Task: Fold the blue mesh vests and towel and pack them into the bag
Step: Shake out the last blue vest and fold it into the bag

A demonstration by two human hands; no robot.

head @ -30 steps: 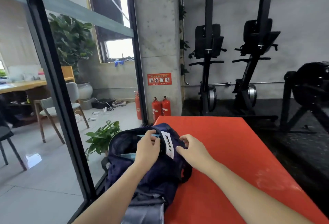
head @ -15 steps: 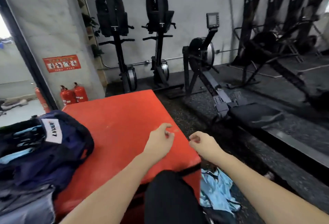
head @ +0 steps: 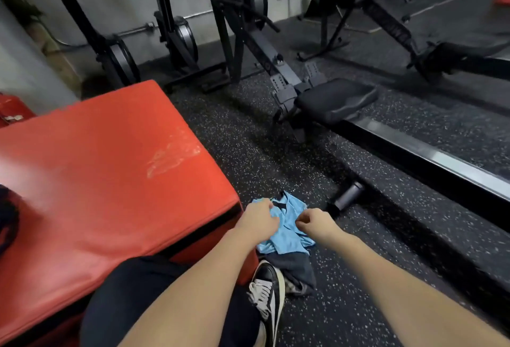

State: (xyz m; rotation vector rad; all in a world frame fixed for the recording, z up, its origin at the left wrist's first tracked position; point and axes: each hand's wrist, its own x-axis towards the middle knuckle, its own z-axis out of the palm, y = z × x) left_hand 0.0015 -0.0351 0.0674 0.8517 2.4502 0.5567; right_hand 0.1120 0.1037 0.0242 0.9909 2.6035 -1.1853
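Reaching down, left hand (head: 259, 221) and right hand (head: 314, 222) hovered w/ fingers loosely curled, gripping nothing, over crumpled light-blue mesh vest (head: 289, 232) on the floor, right of red padded box (head: 110, 170) — a hasty grab could snag the dark cloth (head: 299, 272) just nearer.

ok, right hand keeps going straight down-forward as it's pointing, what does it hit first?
Most likely the crumpled light-blue mesh vest on the speckled black rubber floor. The right hand, fingers curled and empty, hangs over the vest's right edge; depth is unclear, so it may already be near the cloth.

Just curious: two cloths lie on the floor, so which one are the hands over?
The light blue vest, farther from the shoe; the dark grey cloth beside the shoe lies untouched.
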